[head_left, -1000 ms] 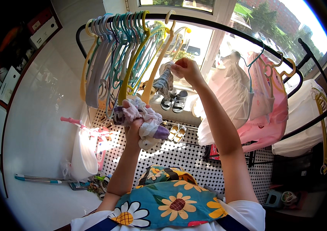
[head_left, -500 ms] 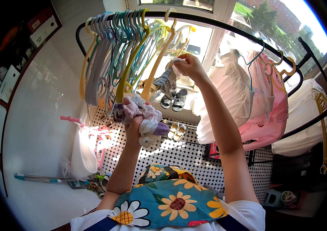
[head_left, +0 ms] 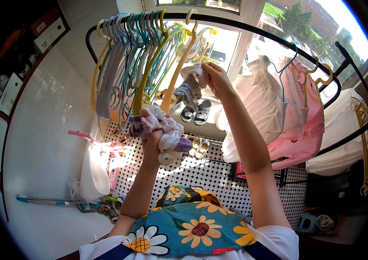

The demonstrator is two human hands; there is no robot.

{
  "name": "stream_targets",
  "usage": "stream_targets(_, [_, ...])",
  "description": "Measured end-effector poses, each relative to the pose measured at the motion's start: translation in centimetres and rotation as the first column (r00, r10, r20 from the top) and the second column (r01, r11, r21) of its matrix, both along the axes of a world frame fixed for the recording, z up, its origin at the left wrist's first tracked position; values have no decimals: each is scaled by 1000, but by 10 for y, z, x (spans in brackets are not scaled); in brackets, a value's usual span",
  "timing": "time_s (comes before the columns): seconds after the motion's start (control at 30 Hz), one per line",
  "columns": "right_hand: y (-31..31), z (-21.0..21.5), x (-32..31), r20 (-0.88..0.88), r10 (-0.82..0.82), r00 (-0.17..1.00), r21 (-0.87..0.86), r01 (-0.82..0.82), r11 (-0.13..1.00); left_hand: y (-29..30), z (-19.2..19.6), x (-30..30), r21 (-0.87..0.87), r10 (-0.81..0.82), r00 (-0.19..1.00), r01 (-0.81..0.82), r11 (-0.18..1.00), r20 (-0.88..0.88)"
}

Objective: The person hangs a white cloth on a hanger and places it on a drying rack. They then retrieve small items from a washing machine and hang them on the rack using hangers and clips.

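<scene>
My left hand (head_left: 151, 146) is closed around a bundle of small socks (head_left: 169, 132), white, pink and purple, held low below the hangers. A pale, thin white sock (head_left: 198, 71) is pinched between the thumb and fingers of my right hand (head_left: 218, 80), up beside a light-yellow hanger (head_left: 178, 65). Just under that sock hangs a crumpled grey patterned sock (head_left: 188, 92), close to the hanger; how it is held there I cannot tell. The hanger hooks over a black rail (head_left: 231, 22).
Many teal hangers (head_left: 147, 47) and grey hangers (head_left: 111, 78) crowd the rail's left part. Right of my arm hang a white garment (head_left: 253, 104) and a pink garment (head_left: 296, 143). Sandals (head_left: 202, 113) stand by the window; a white bin (head_left: 94, 173) is at left.
My right hand has moved slightly down and right, and more of the white sock now shows, spread beside the hanger. The left hand's bundle has barely moved.
</scene>
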State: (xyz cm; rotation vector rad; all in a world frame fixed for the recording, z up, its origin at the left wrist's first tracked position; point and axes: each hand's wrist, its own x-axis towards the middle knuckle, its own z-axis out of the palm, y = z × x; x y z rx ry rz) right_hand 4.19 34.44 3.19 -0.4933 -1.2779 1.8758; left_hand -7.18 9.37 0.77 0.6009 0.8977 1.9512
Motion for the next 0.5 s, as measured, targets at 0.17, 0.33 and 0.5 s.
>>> stream_targets(0.17, [-7,-4,-10,154,-261,953,154,238,959,-2,2,1,-8,-7,1000,7,1000,-28])
stream_targets(0.33, [-6,-8,-13,281,-444,851,629,185,755,-2,6,3,8,-9,998,10,1000,-61])
stream_targets(0.5, [-14,-7,-10,190,-563,804,743,257,618,-3,4,2,9,-8,1000,8,1000,-25])
